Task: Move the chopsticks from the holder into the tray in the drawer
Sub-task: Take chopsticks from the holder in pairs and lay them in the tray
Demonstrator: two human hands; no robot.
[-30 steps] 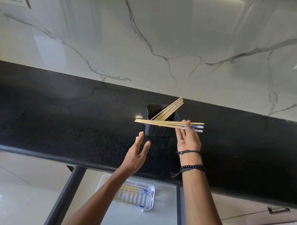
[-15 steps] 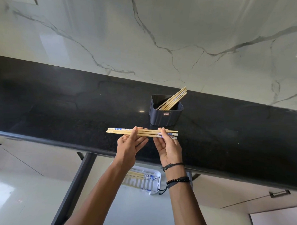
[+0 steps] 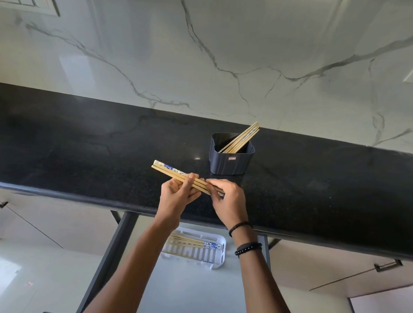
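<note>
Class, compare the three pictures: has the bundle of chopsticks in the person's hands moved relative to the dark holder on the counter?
Yes. The bundle of chopsticks, earlier level in front of the holder, now sits nearer the counter edge and left of it, tilted, gripped by both hands.

Left hand [image 3: 177,195] and right hand [image 3: 225,197]: both gripping chopstick bundle [image 3: 174,174] over black counter [image 3: 83,139] | holder [image 3: 231,159]: chopsticks inside | drawer tray [image 3: 216,259]: chopsticks inside

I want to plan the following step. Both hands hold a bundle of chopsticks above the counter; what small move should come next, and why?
Probably lower the chopstick bundle, held by the left hand and right hand, toward the white tray in the open drawer below. It already holds some chopsticks, and more remain in the dark holder.
</note>
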